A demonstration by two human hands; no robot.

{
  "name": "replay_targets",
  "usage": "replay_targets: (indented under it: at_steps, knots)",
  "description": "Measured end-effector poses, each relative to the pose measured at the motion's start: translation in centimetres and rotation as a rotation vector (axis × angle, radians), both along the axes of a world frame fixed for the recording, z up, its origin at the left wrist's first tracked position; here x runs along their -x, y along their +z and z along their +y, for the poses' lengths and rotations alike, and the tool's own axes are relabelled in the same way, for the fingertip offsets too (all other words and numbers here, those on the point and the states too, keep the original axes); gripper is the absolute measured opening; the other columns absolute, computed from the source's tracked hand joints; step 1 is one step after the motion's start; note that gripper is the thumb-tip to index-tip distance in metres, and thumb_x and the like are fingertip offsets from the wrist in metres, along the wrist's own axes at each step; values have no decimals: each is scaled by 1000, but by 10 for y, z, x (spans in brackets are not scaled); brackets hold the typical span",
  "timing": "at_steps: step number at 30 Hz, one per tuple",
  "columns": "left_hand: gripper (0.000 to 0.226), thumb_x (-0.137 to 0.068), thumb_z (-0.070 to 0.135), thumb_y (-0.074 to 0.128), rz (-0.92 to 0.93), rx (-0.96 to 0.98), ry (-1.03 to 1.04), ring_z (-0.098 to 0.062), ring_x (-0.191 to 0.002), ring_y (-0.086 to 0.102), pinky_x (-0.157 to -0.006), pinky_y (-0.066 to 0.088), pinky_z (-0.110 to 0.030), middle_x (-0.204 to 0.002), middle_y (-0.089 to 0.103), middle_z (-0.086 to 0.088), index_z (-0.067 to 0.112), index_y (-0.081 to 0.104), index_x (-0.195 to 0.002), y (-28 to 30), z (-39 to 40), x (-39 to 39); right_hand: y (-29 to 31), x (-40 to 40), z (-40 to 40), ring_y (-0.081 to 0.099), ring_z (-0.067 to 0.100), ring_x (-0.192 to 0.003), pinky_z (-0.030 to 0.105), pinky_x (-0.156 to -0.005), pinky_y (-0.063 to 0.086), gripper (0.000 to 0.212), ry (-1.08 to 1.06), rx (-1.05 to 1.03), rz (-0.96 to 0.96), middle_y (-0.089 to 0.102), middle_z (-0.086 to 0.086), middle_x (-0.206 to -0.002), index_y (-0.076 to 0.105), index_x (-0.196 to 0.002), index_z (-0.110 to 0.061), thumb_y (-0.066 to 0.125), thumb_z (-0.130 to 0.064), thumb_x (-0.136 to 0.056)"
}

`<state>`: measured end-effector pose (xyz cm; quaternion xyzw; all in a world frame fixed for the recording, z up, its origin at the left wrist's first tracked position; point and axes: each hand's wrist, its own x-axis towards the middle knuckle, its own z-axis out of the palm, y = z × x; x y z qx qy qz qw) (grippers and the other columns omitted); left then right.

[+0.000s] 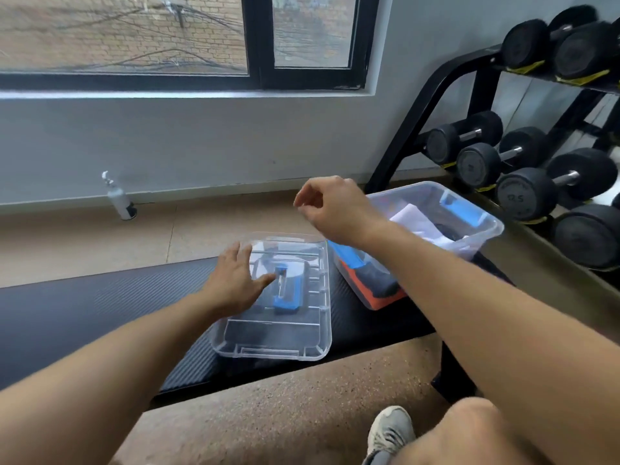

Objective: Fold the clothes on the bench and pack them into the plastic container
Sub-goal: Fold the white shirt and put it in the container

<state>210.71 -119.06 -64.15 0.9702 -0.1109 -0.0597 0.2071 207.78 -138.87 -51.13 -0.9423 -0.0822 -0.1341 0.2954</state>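
Packing looks done: clothes point(375, 280) sit in the plastic container point(483, 229) on the bench point(100, 297). Our left hand point(235, 280) rests flat on the lid point(302, 344), grip apart; our right hand point(335, 206) hovers loosely curled, empty. Next: lift the lid squarely over the container.

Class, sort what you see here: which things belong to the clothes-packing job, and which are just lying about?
Job:
plastic container
folded clothes inside it
clear lid on the bench
left hand, open on the lid
right hand

Lying about:
dumbbells on their rack
spray bottle
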Motion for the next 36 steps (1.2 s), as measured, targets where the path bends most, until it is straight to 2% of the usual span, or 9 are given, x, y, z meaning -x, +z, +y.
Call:
replay_targets:
  at_steps: [3, 6, 10, 14, 18, 21, 23, 26, 36]
  knots:
    - [82, -97, 54, 54, 22, 64, 92, -30, -154, 10, -125, 11, -43, -166, 15, -15, 10, 21, -158, -20, 28, 2, -54, 10, 32, 62, 17, -104, 32, -94, 50, 24, -21, 72, 219, 68, 0, -115, 70, -115, -20, 58, -18, -94]
    - [72, -96, 50, 57, -2, 58, 90, -32, -149, 22, -123, 16, -44, -159, 32, -15, 10, 35, -153, -41, 48, 2, -84, 23, 30, 52, 32, -123, 43, -101, 46, 38, -112, 484, 454, 50, 11, -135, 54, -131, -12, 50, -12, -94]
    - [71, -97, 46, 57, 3, 9, 103, -31, -152, 16, -124, 16, -47, -159, 35, -12, 13, 32, -155, -43, 64, -7, -78, 31, 24, 65, 32, -104, 38, -82, 54, 30, -40, 741, 657, 61, 13, -122, 60, -122, -4, 44, -4, -97]
    - [69, -101, 31, 52, 43, 26, 126, -31, -154, 10, -124, 13, -47, -162, 28, -14, 11, 19, -159, -42, 67, -4, -88, 31, 28, 70, 31, -67, 42, -73, 62, 30, -38, 691, 888, 70, 17, -108, 60, -117, 5, 39, -4, -97]
    - [82, -93, 5, 49, 70, 156, 211, -32, -155, 3, -126, 8, -47, -166, 13, -14, 11, 2, -161, -32, 66, -2, -91, 26, 35, 72, 28, -79, 29, -72, 58, 21, 5, 608, 839, 73, 19, -103, 62, -104, 7, 49, -8, -98]
    - [86, -96, 18, 59, -12, 305, 348, -30, -154, 8, -125, 12, -46, -167, 12, -11, 13, 2, -161, -19, 76, -3, -94, 19, 38, 66, 27, -99, 38, -86, 57, 33, -132, 184, 665, 65, 13, -117, 56, -125, -7, 53, -21, -96]
    - [88, -96, 35, 62, -39, 323, 327, -28, -154, 12, -125, 15, -45, -168, 13, -9, 14, 6, -161, -17, 82, -1, -91, 15, 44, 68, 25, -98, 45, -87, 59, 33, -206, -374, 617, 66, 11, -115, 55, -125, -12, 55, -21, -93]
    - [90, -95, 51, 60, -6, 342, 245, -24, -154, 13, -125, 16, -46, -168, 14, -5, 17, 10, -161, -13, 83, 9, -76, 18, 55, 67, 25, -87, 44, -85, 61, 23, -144, -825, 730, 65, 16, -102, 64, -113, -4, 57, -20, -98]
    - [64, -100, 42, 54, -391, 587, 91, -10, -149, 26, -122, 27, -44, -163, 30, 7, 26, 29, -157, 32, 52, 31, -43, 26, 64, 60, 20, -91, 32, -77, 53, 30, 42, -1017, 513, 66, 2, -92, 72, -117, -18, 63, -38, -96]
